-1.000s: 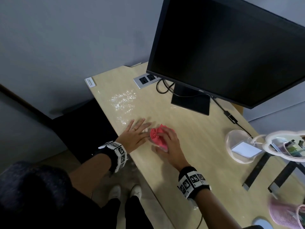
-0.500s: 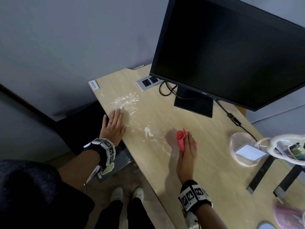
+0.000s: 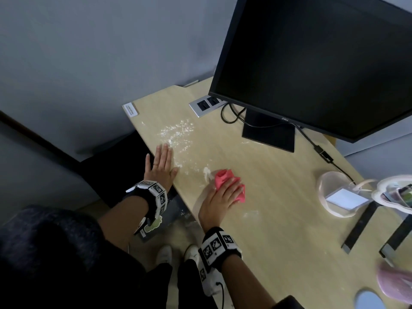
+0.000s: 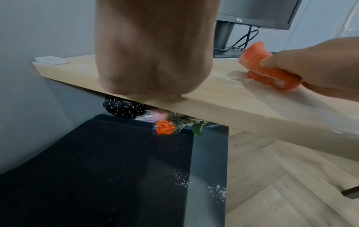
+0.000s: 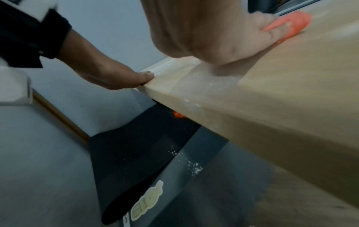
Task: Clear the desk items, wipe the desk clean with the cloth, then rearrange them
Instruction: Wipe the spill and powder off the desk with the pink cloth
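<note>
Pale wooden desk (image 3: pixel 278 197), dusted with white powder (image 3: pixel 178 134). Right hand (image 3: pixel 219 197) clamped a bunched red cloth (image 3: pixel 225 181) under curled fingers, for wiping. Left hand (image 3: pixel 160 166), fingers flat and together, braced the edge beside the powder.

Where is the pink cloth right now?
In the head view, the pink cloth is bunched under the right hand on the desk, near its front edge, beside the white powder.

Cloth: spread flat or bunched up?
Bunched. The pink cloth sits in rolled folds under the right hand on the desk; the left wrist view shows its rolls.
</note>
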`<act>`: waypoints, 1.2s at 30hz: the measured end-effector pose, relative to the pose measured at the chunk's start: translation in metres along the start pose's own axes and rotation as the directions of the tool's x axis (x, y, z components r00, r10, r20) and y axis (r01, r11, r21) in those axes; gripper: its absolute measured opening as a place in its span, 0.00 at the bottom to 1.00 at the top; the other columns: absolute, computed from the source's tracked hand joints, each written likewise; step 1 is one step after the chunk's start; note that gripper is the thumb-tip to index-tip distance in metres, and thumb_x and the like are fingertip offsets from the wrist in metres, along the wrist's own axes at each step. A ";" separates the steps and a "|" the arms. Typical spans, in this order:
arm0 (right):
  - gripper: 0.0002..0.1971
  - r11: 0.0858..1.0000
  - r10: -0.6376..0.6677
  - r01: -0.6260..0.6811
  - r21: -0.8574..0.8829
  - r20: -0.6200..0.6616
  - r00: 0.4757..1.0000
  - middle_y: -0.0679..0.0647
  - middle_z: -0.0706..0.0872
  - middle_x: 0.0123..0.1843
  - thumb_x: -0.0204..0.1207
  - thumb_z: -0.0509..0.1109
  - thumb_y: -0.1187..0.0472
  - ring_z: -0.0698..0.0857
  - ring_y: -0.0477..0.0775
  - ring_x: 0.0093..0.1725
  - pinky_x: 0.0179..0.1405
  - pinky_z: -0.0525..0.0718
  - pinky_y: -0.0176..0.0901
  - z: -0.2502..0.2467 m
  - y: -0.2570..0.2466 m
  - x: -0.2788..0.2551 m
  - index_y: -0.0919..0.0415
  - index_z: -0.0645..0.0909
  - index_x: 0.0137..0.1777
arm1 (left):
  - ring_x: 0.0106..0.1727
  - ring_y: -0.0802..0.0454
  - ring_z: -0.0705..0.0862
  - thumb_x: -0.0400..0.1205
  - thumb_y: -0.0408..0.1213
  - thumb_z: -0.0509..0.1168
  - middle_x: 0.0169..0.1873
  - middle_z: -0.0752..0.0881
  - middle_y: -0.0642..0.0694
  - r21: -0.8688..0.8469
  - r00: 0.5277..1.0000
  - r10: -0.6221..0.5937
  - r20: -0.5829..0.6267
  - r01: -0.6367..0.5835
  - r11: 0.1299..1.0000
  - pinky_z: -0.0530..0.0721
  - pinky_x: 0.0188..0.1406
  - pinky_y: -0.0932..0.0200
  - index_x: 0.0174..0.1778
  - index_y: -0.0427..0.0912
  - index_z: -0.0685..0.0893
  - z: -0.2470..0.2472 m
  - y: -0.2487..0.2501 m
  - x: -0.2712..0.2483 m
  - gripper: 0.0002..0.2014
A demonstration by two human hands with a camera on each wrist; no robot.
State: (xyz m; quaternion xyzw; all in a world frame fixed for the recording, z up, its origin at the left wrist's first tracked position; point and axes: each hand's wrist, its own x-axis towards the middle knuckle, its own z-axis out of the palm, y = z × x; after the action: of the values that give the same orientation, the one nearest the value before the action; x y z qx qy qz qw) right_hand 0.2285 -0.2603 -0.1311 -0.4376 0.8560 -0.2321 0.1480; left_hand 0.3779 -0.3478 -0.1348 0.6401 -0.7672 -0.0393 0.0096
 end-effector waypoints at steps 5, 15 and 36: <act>0.33 0.979 -0.199 0.201 -0.025 0.060 0.978 0.63 0.48 0.84 0.82 0.38 0.47 0.42 0.62 0.83 0.80 0.43 0.62 0.004 -0.004 0.015 0.66 0.47 0.82 | 0.78 0.48 0.68 0.87 0.51 0.28 0.78 0.69 0.44 -0.047 0.997 0.026 -0.071 -0.029 0.998 0.62 0.74 0.42 0.79 0.39 0.67 0.006 0.000 -0.001 0.34; 0.31 0.902 -0.427 0.431 0.021 0.179 0.886 0.63 0.49 0.84 0.80 0.45 0.54 0.44 0.64 0.83 0.79 0.40 0.60 0.019 -0.032 0.041 0.66 0.50 0.82 | 0.79 0.46 0.66 0.86 0.51 0.31 0.79 0.66 0.43 -0.074 0.997 0.007 -0.078 -0.013 0.997 0.67 0.73 0.39 0.79 0.38 0.65 0.003 0.002 -0.003 0.32; 0.30 0.871 -0.370 0.219 0.439 0.295 0.881 0.43 0.50 0.85 0.83 0.46 0.43 0.50 0.45 0.84 0.82 0.54 0.52 -0.021 -0.007 0.002 0.47 0.46 0.83 | 0.80 0.48 0.66 0.86 0.50 0.35 0.80 0.65 0.45 -0.016 0.999 -0.036 -0.006 0.036 0.999 0.48 0.79 0.44 0.80 0.40 0.63 -0.007 -0.038 0.021 0.30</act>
State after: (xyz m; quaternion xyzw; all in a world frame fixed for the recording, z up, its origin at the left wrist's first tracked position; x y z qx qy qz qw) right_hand 0.2226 -0.2595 -0.1093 -0.5619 0.6699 -0.3327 0.3533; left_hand 0.4117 -0.3756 -0.1316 0.6540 -0.7551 -0.0436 0.0164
